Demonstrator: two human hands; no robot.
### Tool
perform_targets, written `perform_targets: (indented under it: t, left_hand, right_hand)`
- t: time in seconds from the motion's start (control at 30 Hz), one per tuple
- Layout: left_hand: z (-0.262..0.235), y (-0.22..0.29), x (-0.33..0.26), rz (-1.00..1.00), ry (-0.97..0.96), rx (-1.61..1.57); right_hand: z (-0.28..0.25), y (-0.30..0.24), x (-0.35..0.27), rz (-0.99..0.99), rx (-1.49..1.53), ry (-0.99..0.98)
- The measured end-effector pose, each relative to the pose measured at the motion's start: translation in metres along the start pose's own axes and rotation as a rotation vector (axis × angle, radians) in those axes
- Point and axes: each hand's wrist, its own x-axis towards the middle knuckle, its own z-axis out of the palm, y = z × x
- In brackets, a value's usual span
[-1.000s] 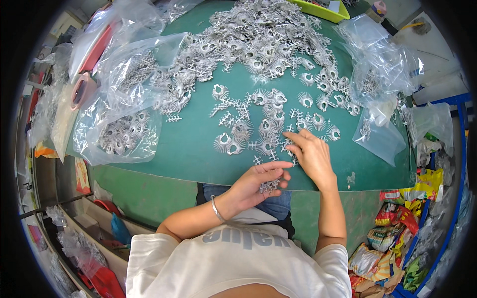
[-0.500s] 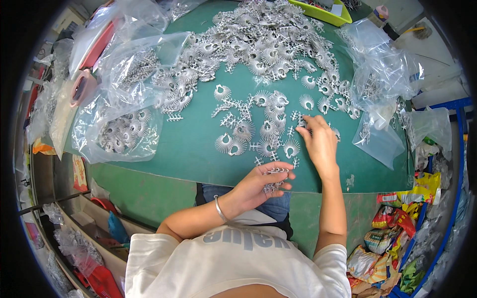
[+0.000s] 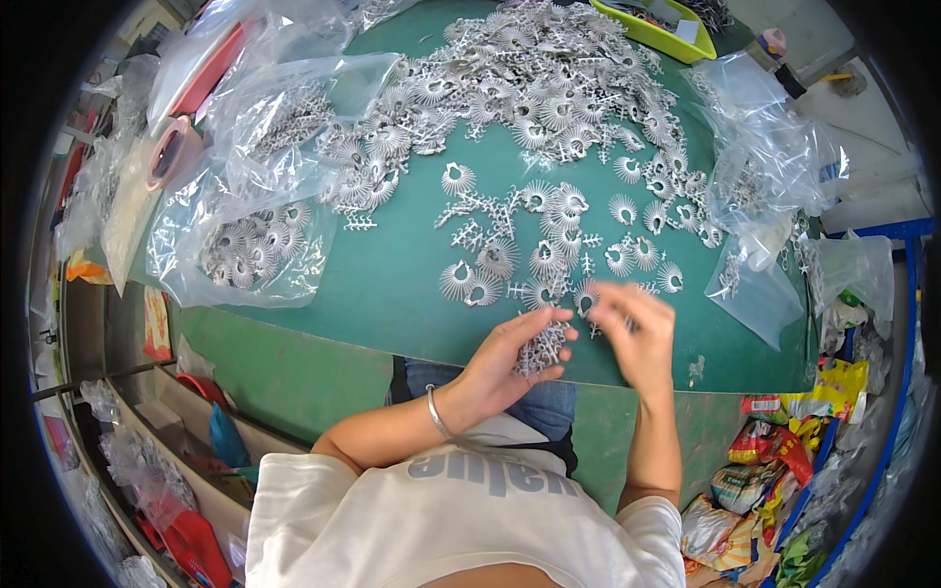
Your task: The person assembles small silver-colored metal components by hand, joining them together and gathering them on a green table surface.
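My left hand (image 3: 512,355) is cupped at the near edge of the green table (image 3: 392,284) and holds a bunch of small silver finned metal parts (image 3: 542,348). My right hand (image 3: 637,333) is blurred beside it, fingers pinched near the bunch; whether it grips a part I cannot tell. Just beyond the hands, several round fan-shaped silver parts (image 3: 549,250) and small branch-like pieces (image 3: 480,216) lie loose. A big heap of the same parts (image 3: 529,88) covers the far side of the table.
A clear plastic bag with parts inside (image 3: 250,245) lies at the left, more clear bags (image 3: 765,176) at the right. A yellow-green tray (image 3: 657,24) stands at the far edge. Colourful packets (image 3: 784,451) fill a bin at the lower right.
My right hand has pulled back from the loose parts on the table toward my left hand. The left hand has stayed at the table's edge with its bunch of parts.
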Motion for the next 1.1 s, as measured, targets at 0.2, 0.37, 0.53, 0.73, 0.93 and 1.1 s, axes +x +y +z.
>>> perform_targets:
  t: [0.2,0.37,0.53,0.73,0.93,1.1]
  left_hand:
    - [-0.001,0.001,-0.009,-0.083,-0.030,-0.093]
    - [0.001,0.006,-0.016,-0.021,-0.010,-0.003]
    - [-0.027,-0.006,-0.002,-0.117,-0.320,-0.247]
    - [0.002,0.005,-0.017,-0.038,-0.068,-0.132]
    - [-0.013,-0.006,-0.007,-0.045,-0.075,-0.066]
    - [-0.016,-0.003,-0.009,0.000,-0.128,-0.145]
  right_hand:
    - [0.027,0.015,0.029,-0.097,-0.366,-0.078]
    - [0.013,0.039,0.024,-0.011,-0.403,0.201]
    - [0.022,0.023,0.022,-0.119,-0.373,0.159]
    - [0.014,0.039,0.016,0.012,-0.509,0.286]
    - [0.045,0.022,0.012,0.019,-0.636,0.118]
    - [0.036,0.027,0.012,-0.004,-0.440,0.196]
